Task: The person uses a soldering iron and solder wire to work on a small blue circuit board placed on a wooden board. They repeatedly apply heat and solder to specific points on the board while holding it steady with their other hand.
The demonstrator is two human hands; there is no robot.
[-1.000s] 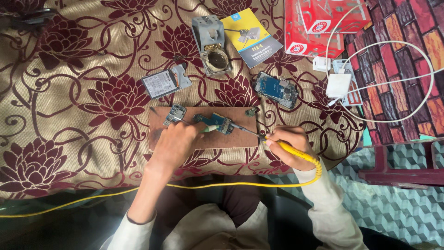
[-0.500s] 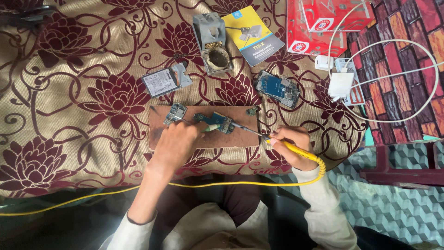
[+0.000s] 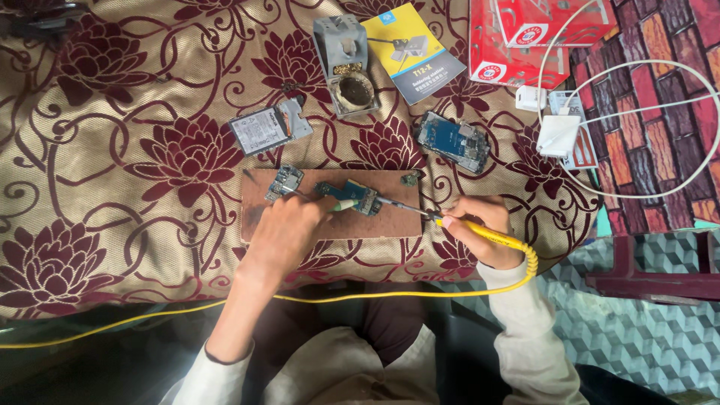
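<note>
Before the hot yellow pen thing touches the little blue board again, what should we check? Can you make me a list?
1. Right hand grips the yellow soldering iron: ok.
2. Left hand steadies the blue circuit board: ok.
3. Board lies on the wooden block, not the flowered cloth: ok.
4. Iron tip on the right spot: cannot tell, too small.
5. Yellow cord clear of the tip: ok, it trails across the lap.
6. Left fingers safely away from the tip: cannot tell.

Three circuit boards, one wooden board, one soldering iron, two chargers, two hands.
</note>
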